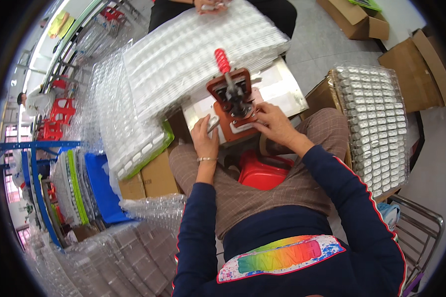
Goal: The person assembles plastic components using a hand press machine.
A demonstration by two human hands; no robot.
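A hand press with a red ribbed handle (222,61) and a brown metal frame (243,82) stands in front of me on a white board (280,85). My left hand (204,137) is closed on a small white oval piece (213,122) at the left side of the press base. Another white oval piece (242,127) lies at the front of the base, under the press. The fingers of my right hand (279,126) are bent at the right end of that piece, with the thumb against it. The fingertips are partly hidden by the press.
Stacked clear trays of white pieces (193,49) rise behind and left of the press. More filled trays (376,128) stand on a carton at my right. A co-worker's hand (210,6) is across the stack. A red stool (265,171) sits between my knees; open cartons (418,69) stand far right.
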